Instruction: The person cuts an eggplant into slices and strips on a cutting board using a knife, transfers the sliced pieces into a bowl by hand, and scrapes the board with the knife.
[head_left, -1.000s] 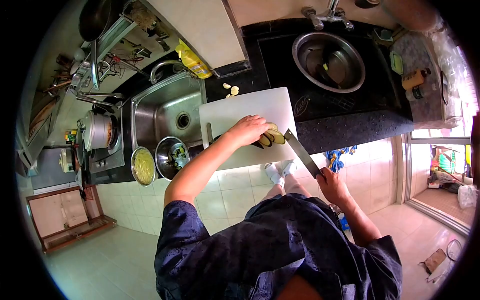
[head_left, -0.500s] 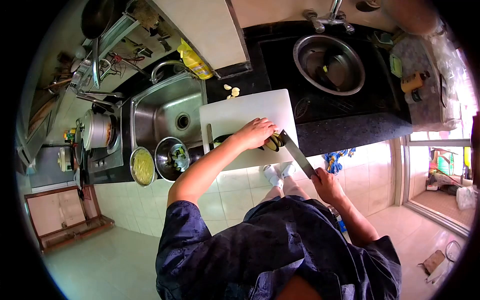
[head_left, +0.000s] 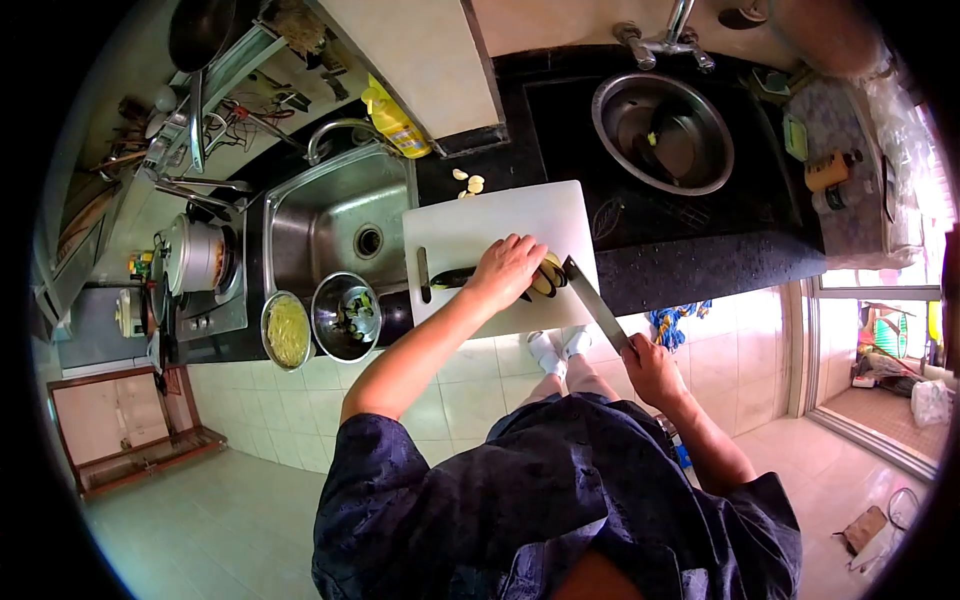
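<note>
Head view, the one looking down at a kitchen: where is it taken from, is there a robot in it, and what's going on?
There's no robot here, only a person with two bare hands. The camera sits on the person's head, so you look forward and down past their dark shirt.

The right hand holds a knife, its tip beside some pale slices. The left hand is over the dark-skinned vegetable they seem to come from.

Both lie on a white board. Beyond it, on the counter, are what look like garlic cloves. To the left is a sink; to the right, a metal basin.
</note>
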